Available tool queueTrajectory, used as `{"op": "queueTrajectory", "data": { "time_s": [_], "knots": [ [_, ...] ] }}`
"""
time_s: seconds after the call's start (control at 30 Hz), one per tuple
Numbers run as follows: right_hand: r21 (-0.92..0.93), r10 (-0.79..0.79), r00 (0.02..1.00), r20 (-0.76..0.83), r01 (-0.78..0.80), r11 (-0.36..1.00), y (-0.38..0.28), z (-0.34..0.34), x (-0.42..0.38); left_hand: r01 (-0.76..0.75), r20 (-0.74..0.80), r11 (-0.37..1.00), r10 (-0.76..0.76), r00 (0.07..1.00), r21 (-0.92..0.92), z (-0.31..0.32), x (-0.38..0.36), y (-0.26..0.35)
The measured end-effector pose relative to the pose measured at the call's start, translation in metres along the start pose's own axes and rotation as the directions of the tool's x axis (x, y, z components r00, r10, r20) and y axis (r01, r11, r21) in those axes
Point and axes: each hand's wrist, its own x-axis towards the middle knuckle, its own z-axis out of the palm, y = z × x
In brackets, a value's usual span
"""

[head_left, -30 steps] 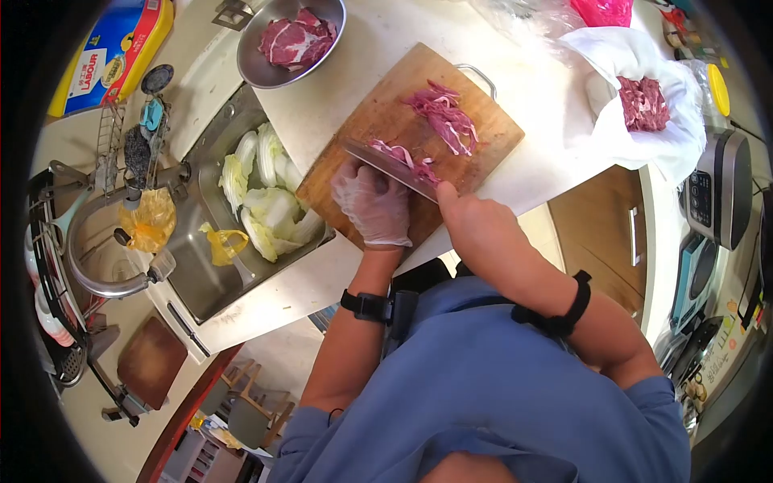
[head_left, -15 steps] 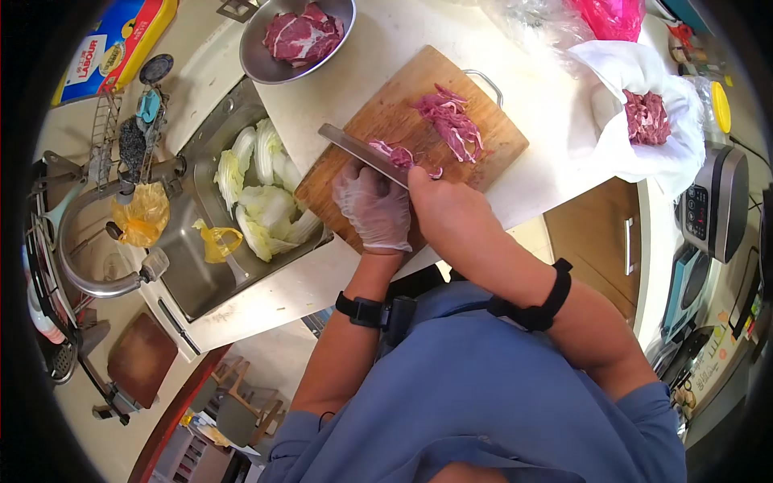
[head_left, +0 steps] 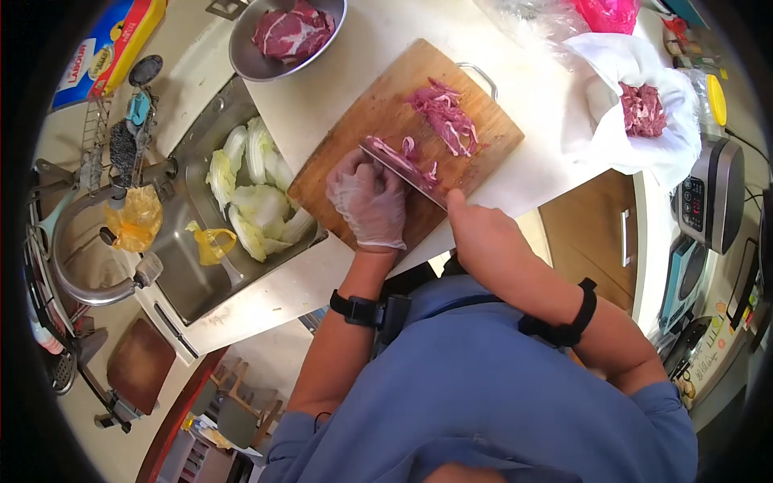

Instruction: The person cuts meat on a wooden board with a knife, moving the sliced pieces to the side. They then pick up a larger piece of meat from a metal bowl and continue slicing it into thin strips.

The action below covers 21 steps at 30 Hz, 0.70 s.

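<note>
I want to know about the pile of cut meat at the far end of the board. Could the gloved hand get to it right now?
Probably yes. The left hand rests on the cutting board, and the sliced meat pile lies on the same board. Only the knife, held by the right hand, lies between them.

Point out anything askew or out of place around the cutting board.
The cutting board sits skewed on the counter, its near corner jutting over the sink where cabbage leaves lie. Otherwise nothing stands out: left hand steadies meat, right hand holds the knife.

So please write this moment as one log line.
left hand: gloved, on meat | right hand: grips knife | knife: on cutting board | slices: piled beyond
</note>
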Motion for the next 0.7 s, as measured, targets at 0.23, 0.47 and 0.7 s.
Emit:
{"op": "queueTrajectory", "data": {
  "time_s": [0.23, 0.47, 0.7],
  "knots": [
    [0.053, -0.115, 0.984, -0.138, 0.123, 0.991, -0.009, 0.018, 0.040, -0.002, 0.042, 0.999, 0.004, 0.999, -0.045, -0.003, 0.002, -0.001],
    [-0.014, -0.051, 0.990, -0.131, 0.050, 0.999, 0.002, 0.021, 0.014, -0.038, 0.026, 0.999, 0.039, 0.999, -0.036, -0.003, 0.000, -0.001],
    [-0.055, -0.138, 0.976, -0.171, 0.130, 0.990, 0.014, 0.009, 0.047, -0.112, -0.014, 0.993, 0.111, 0.994, -0.025, 0.000, 0.000, -0.005]
  ]
}}
